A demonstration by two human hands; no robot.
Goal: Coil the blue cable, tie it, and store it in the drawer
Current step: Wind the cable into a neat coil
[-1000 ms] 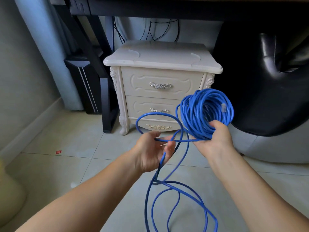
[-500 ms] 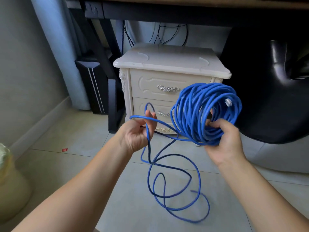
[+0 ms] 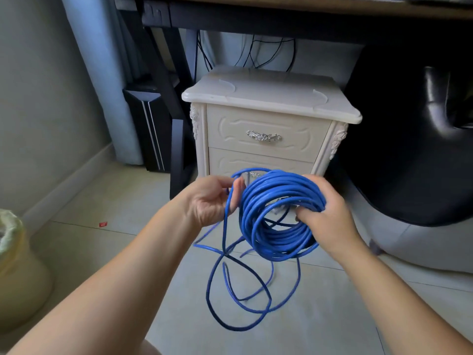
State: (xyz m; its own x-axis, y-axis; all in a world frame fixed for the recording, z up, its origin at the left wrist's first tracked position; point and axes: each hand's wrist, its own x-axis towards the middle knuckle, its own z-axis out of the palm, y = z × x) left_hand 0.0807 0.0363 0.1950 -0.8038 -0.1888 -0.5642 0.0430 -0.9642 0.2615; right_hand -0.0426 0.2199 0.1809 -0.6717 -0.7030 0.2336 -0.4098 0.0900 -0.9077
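Blue cable [image 3: 279, 221]: mostly coiled in your gripping right hand [image 3: 330, 213], left hand [image 3: 208, 201] pinching the next loop; slack [image 3: 235, 329] at 6 o'clock, untied, drawer [image 3: 266, 124] at 12 o'clock closed.

Home rm, desk corner: carved cream nightstand [image 3: 268, 98] by desk [image 3: 281, 19], PC tower [image 3: 151, 129], curtain [image 3: 102, 73], tiled floor [image 3: 102, 201], lined bin [image 3: 15, 265]

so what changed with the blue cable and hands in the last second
The left hand, pinching a strand, moved right to meet the coiled blue network cable, adding a loop; the right hand lowered the coil. Unchanged: right hand grips the coil, loose cable trails on the floor, cream bedside cabinet's drawers shut.
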